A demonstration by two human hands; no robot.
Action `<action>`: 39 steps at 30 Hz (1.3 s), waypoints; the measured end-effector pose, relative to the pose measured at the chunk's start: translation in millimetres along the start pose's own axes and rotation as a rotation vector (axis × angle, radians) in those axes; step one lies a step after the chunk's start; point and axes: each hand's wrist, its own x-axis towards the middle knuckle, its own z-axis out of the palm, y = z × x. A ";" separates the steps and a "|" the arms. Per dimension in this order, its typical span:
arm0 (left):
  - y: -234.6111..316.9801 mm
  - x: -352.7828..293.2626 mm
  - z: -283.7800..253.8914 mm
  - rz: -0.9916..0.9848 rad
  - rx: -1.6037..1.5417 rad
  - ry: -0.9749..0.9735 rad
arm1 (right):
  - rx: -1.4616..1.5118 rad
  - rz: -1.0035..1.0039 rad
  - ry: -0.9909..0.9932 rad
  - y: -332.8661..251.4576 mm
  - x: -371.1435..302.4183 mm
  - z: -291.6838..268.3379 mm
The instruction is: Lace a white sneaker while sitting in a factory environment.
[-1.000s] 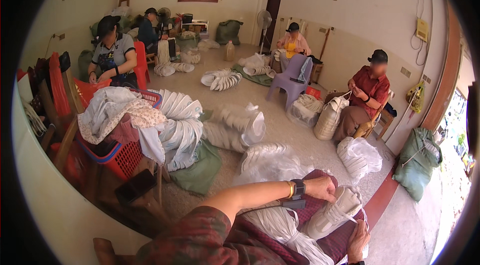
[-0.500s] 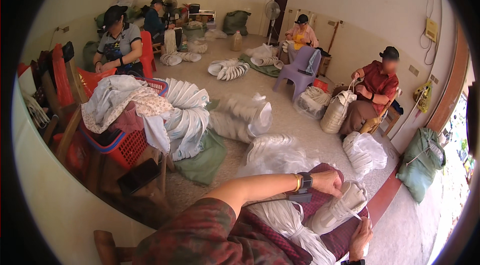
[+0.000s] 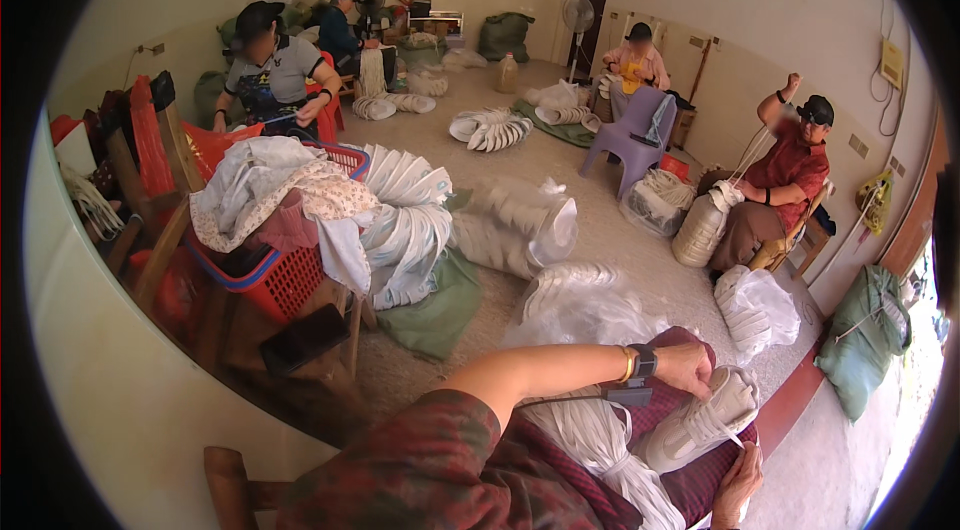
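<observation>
A white lace-up shoe upper (image 3: 690,435) lies tilted over my lap, its collar toward the upper right. My left hand (image 3: 685,370) reaches across from the left, thumb and fingers closed on the upper's edge by the eyelets. Beside the upper's right side is my right hand (image 3: 738,485), its fingers closed where a white shoelace (image 3: 728,433) runs from the upper; the exact grip is partly hidden. A tied bundle of white laces (image 3: 590,435) rests left of the upper. Dark red checked cloth (image 3: 672,392) covers my lap beneath both.
Stacked white uppers in clear plastic (image 3: 580,305) lie just beyond my lap. Left stands a red basket (image 3: 275,285) heaped with clothes, near a black phone (image 3: 305,340). Several people work around the room; one (image 3: 785,170) sits at right. A green sack (image 3: 862,340) leans by the doorway.
The view has shifted, so the scene sits farther right. The lace between the upper and my right hand shows less slack. At right, the seated person has raised a hand, drawing strands upward.
</observation>
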 end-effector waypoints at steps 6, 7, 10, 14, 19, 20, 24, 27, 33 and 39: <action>-1.5 -1.6 -1.7 -0.047 -0.041 0.022 | -0.007 0.015 -0.068 19.5 -2.1 8.7; 0.4 5.7 2.3 -0.041 -0.039 0.016 | -0.012 0.030 -0.050 23.6 -4.3 3.9; 3.6 17.3 3.1 -0.014 -0.034 0.020 | -0.020 0.056 -0.033 24.9 -3.6 0.2; -5.8 8.5 0.9 -0.007 -0.023 0.012 | -0.027 0.066 -0.048 16.1 0.9 3.5; 3.2 -6.7 -7.4 -0.043 -0.030 0.025 | -0.055 0.064 -0.088 -5.4 7.6 2.3; 3.4 -2.0 -2.4 -0.003 -0.029 0.046 | -0.053 0.043 -0.080 -4.1 6.0 1.6; 5.5 -3.9 0.5 -0.001 0.049 0.051 | -0.055 0.022 -0.038 -1.0 2.0 -2.6; 25.2 -16.6 -14.8 0.137 0.177 0.164 | -0.073 0.010 -0.007 1.2 -1.2 -2.9; 21.9 -45.8 -109.7 0.151 0.977 0.492 | -0.088 0.047 -0.074 -11.5 6.7 -5.0; 40.1 -52.6 -218.4 -0.035 1.150 1.010 | -0.042 0.075 -0.046 10.6 1.4 0.7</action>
